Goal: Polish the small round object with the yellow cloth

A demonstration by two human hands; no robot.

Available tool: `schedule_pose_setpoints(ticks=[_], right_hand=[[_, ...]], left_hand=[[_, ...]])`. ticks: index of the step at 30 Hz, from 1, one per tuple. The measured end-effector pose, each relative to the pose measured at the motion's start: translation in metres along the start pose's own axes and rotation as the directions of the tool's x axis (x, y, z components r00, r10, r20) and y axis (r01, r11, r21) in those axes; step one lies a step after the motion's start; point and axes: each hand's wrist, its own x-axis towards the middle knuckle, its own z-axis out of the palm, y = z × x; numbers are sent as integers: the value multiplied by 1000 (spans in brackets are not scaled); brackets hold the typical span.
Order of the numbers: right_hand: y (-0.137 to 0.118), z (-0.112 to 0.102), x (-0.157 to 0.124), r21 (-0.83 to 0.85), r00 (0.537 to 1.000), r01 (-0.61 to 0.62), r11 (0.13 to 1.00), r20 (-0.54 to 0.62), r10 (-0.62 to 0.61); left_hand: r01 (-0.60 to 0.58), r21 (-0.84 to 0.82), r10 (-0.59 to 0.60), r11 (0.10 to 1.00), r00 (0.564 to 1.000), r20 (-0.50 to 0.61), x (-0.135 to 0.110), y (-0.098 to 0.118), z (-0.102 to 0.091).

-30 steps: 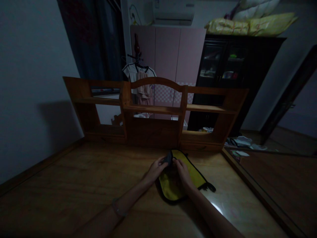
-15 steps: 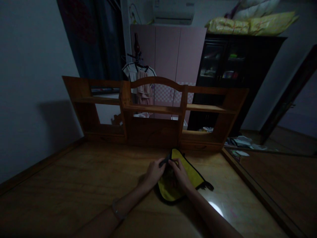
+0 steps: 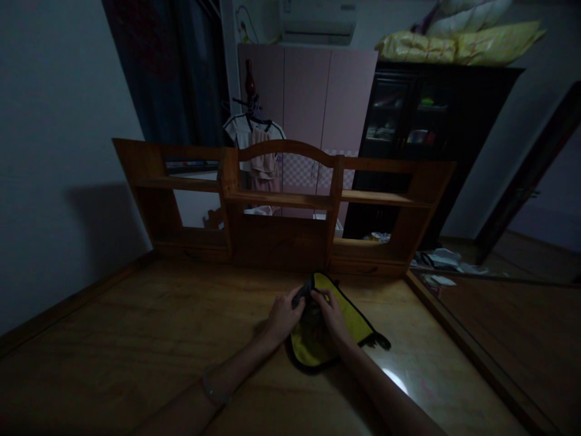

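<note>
A yellow cloth with black edging lies on the wooden bed board, with a dark loop at its right corner. My left hand is closed at the cloth's left side, its thumb and fingers pinching a grey, turned-over part. Right beside it, my right hand has its thumb and forefinger pinched on the cloth's edge. Both hands work close together over the cloth's upper half. A dark shadow covers the cloth between the wrists, so detail there is hard to make out.
A wooden shelf headboard stands along the far edge. The white wall borders the left, and a raised wooden rail runs along the right. Beyond are a pink wardrobe, a black cabinet and hanging clothes.
Both hands stay on the cloth in nearly the same place. The right hand's fingers have shifted slightly, and a little more of the grey part shows between the hands.
</note>
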Motion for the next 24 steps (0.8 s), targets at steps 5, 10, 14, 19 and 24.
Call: schedule_pose_setpoints(ticks=[5, 10, 14, 19, 24], right_hand=[[1, -1, 4, 77, 998, -53, 996, 27, 51], [5, -1, 9, 101, 992, -101, 990, 81, 93], [6, -1, 11, 108, 986, -131, 986, 122, 117], [5, 0, 8, 93, 986, -126, 988, 125, 114], [3, 1, 2, 59, 991, -83, 995, 109, 77]], left_hand=[[118, -256, -123, 960, 992, -6, 5, -9, 3], [173, -403, -150, 899, 985, 89, 8, -20, 7], [126, -240, -121, 963, 992, 34, 7, -24, 6], [97, -112, -97, 989, 995, 11, 6, -17, 0], [132, -34, -132, 991, 991, 17, 5, -10, -2]])
